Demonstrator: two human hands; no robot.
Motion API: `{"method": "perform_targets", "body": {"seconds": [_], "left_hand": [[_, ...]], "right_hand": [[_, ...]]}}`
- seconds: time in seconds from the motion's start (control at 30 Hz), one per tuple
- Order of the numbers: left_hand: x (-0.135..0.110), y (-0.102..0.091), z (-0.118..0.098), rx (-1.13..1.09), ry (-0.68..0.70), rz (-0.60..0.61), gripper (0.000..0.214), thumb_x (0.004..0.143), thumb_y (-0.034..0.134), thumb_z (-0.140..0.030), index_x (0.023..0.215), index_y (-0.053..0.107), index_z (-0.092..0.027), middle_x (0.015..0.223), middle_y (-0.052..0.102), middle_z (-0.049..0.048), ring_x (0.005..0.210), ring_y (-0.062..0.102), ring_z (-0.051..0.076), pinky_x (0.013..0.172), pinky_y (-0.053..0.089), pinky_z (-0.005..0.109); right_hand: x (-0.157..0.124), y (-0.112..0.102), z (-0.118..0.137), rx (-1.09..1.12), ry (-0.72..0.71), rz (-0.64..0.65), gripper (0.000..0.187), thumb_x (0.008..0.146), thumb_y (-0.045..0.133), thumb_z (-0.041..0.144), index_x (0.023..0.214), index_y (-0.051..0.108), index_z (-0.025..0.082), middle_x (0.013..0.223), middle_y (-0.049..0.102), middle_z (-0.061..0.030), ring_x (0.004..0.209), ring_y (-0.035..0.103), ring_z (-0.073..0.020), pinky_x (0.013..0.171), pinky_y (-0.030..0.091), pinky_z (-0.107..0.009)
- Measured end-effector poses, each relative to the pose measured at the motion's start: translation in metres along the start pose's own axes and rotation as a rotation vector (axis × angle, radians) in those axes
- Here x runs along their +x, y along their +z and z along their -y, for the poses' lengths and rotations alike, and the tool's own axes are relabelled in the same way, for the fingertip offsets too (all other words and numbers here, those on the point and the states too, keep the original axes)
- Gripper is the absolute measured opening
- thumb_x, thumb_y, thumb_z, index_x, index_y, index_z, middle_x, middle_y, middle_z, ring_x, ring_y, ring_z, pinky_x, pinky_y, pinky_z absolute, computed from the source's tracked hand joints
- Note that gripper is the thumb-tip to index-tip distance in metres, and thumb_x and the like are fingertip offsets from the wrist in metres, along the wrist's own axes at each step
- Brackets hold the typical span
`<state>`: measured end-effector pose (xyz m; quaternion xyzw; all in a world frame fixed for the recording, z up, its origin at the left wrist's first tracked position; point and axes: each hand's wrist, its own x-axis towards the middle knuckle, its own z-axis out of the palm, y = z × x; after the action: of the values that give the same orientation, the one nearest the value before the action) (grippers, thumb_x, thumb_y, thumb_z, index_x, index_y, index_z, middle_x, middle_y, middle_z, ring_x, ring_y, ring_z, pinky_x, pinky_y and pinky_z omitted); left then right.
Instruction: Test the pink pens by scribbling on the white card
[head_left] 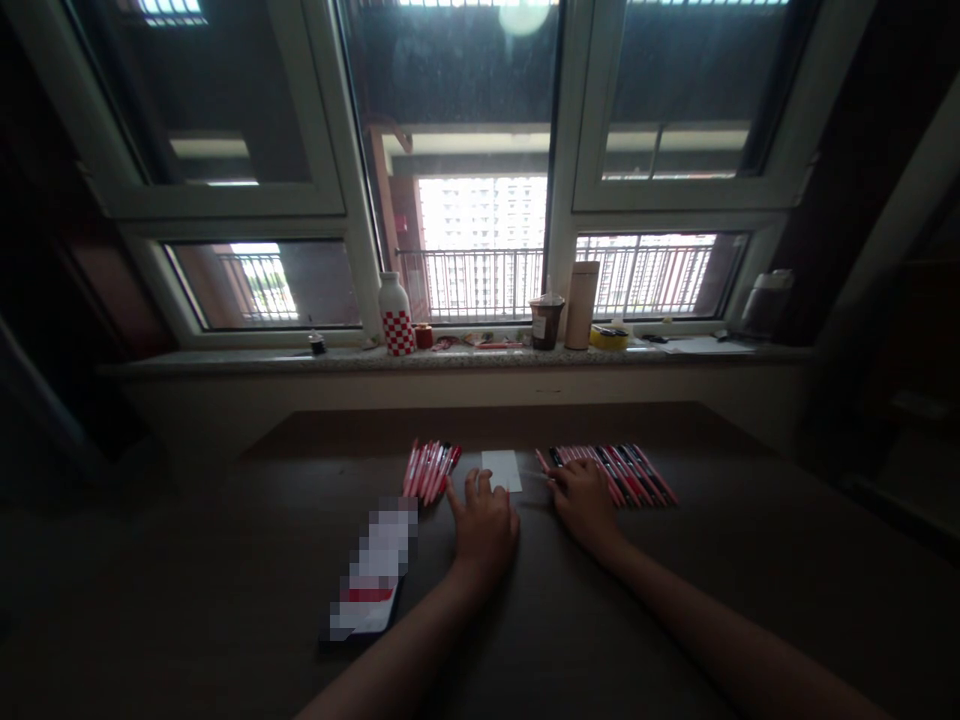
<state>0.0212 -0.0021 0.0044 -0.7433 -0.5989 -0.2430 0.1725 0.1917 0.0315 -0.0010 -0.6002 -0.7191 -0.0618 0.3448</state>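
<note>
My left hand (484, 530) is over the table with its fingers apart, the fingertips at the lower left edge of a small white paper (504, 468). Just left of that hand lies a bunch of pink, red and black pens (429, 468). On the other side, a long row of pink, red and black pens (636, 472) lies slanted side by side. My right hand (585, 505) is at the row's left end, its fingers curled and closed on a pink pen (541, 459). The hand partly hides that pen and the ones beneath it.
A pale, pixel-blurred flat object (379, 560) lies left of my left forearm on the dark table (225, 560). Behind it, the windowsill (345, 362) carries a red-checked white bottle (396, 315), a lidded drink cup (547, 322), a tan flask (581, 305) and yellow tape (609, 338).
</note>
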Motion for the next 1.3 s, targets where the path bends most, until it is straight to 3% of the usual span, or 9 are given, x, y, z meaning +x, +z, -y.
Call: {"method": "perform_targets", "body": {"seconds": [0.57, 0.9, 1.3], "left_hand": [[0.0018, -0.0039, 0.0006, -0.069, -0.046, -0.072, 0.022, 0.086, 0.046, -0.032, 0.093, 0.062, -0.018, 0.117, 0.057, 0.011, 0.117, 0.044, 0.028, 0.106, 0.02, 0.059], [0.0024, -0.0013, 0.0078, -0.182, -0.112, -0.062, 0.031, 0.088, 0.045, -0.033, 0.115, 0.057, -0.023, 0.117, 0.055, 0.0087, 0.113, 0.046, 0.024, 0.105, 0.025, 0.052], [0.0035, -0.0066, 0.0097, -0.227, -0.083, 0.027, 0.018, 0.085, 0.052, -0.03, 0.096, 0.066, -0.031, 0.118, 0.053, 0.004, 0.114, 0.044, 0.023, 0.103, 0.023, 0.053]], "right_hand": [[0.0009, 0.0024, -0.0027, 0.017, -0.017, 0.031, 0.015, 0.083, 0.059, 0.022, 0.092, 0.071, 0.021, 0.092, 0.065, -0.0084, 0.098, 0.046, -0.026, 0.087, 0.035, -0.037], [-0.0027, 0.0005, -0.003, 0.157, -0.216, 0.099, 0.018, 0.08, 0.061, 0.017, 0.093, 0.071, 0.023, 0.092, 0.065, -0.0055, 0.103, 0.045, -0.025, 0.091, 0.035, -0.039], [-0.0037, 0.0, -0.0005, 0.194, -0.277, 0.105, 0.018, 0.082, 0.063, 0.02, 0.097, 0.07, 0.026, 0.092, 0.064, -0.0053, 0.103, 0.046, -0.0245, 0.091, 0.036, -0.04]]}}
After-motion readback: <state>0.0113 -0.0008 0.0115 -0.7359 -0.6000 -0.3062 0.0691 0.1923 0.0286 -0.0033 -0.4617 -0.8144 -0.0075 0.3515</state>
